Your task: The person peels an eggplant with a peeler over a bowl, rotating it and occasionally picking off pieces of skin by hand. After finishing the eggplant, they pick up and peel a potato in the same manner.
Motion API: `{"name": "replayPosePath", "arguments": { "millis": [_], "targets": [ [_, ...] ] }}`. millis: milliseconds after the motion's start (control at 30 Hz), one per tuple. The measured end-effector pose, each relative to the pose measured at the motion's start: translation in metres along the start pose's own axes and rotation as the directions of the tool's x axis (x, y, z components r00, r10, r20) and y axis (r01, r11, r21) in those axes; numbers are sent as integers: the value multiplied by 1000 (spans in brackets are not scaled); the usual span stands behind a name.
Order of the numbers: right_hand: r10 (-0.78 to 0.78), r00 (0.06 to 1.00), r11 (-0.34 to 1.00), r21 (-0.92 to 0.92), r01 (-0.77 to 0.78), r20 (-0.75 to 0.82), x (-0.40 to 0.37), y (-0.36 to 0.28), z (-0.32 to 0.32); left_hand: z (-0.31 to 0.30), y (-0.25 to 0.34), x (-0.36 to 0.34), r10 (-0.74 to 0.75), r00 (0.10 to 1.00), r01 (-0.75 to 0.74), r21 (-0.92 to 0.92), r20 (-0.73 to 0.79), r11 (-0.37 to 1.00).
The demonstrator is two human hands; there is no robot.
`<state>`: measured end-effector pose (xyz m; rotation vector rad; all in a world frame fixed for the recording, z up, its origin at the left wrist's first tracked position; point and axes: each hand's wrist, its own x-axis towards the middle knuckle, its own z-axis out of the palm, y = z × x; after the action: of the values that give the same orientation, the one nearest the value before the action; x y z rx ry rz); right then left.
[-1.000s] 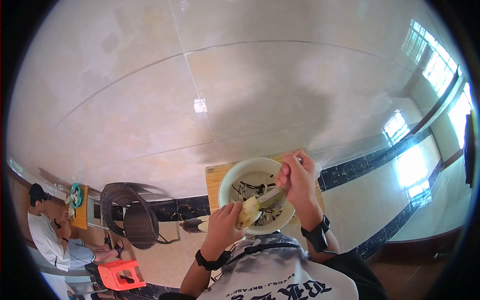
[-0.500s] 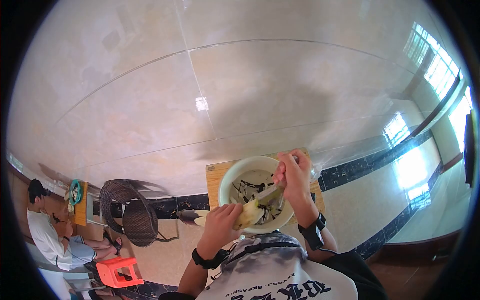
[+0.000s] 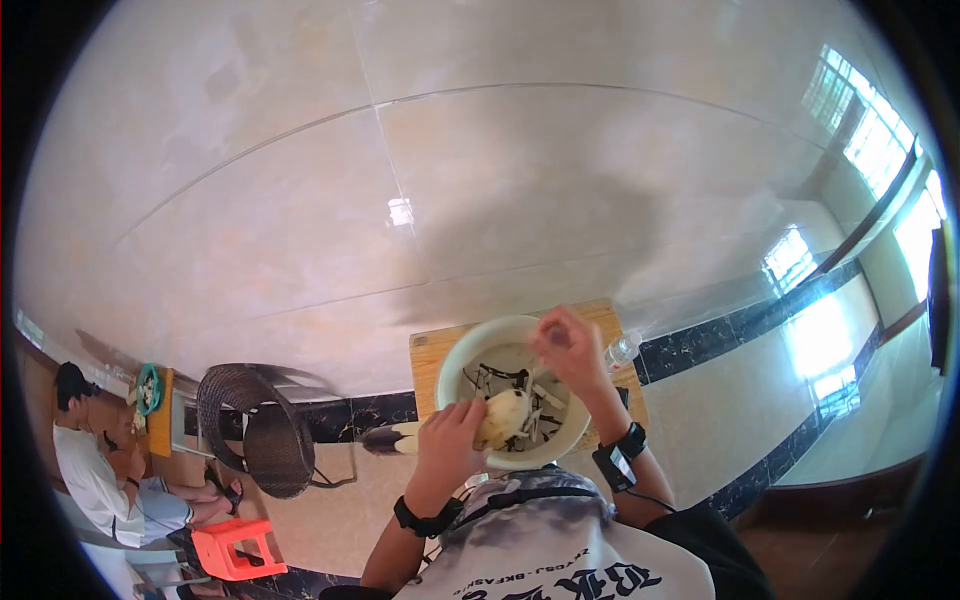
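My left hand [image 3: 450, 442] is closed round a partly peeled eggplant [image 3: 508, 412]. Its pale, bare end lies over a cream basin [image 3: 452, 372], while the dark purple end sticks out to the left. Above the basin's far right side, my right hand [image 3: 574, 352] is closed on what looks like a knife; the rounded handle end [image 3: 558, 336] shows in the fist, and the blade is blurred. Dark and pale peel strips [image 3: 492, 376] lie scattered in the basin, which stands on a wooden table [image 3: 426, 352].
A clear plastic bottle [image 3: 622, 350] is by the table's right edge. To the left are a dark wicker chair [image 3: 280, 450] and an orange stool [image 3: 238, 548]. Another person [image 3: 88, 470] sits at far left, near a small table [image 3: 162, 425] with a green basin [image 3: 150, 388].
My right hand has drawn up and left, away from the eggplant. The eggplant's pale end has turned, and the blade no longer lies against it. My left hand keeps its hold.
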<state>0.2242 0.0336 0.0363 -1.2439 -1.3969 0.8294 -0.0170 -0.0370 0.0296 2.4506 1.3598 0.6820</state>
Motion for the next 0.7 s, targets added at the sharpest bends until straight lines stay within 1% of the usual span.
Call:
{"name": "replayPosePath", "arguments": {
  "millis": [67,100,200,233,333,433,533,600,700],
  "targets": [
    [21,974,999,-37,-13,225,-6,-3,-1,0,-4,2,-43,999,43,47,-11,998],
    [31,941,998,-54,-14,337,-8,-5,2,0,-7,3,-68,997,69,74,-20,995],
    [-28,872,999,-5,35,489,-17,-1,19,0,-10,8,-122,993,122,98,-2,988],
    [4,877,994,94,-56,480,-20,-4,24,2,-12,8,-118,993,119,102,-19,988],
    [125,864,976,98,-196,488,-18,-15,28,1,-14,7,-113,992,119,99,-55,988],
    [157,871,947,178,-266,465,-20,-16,34,-4,-9,9,-121,990,126,64,-75,990],
    [189,869,941,167,-293,457,-19,-35,29,-4,-6,8,-128,987,129,6,-97,992],
    [124,883,965,154,-214,453,-17,-38,26,-10,1,10,-133,987,129,-51,-89,990],
    [11,888,985,146,-88,461,-14,-55,14,-28,6,14,-88,996,80,-225,-25,971]
  ]
}}
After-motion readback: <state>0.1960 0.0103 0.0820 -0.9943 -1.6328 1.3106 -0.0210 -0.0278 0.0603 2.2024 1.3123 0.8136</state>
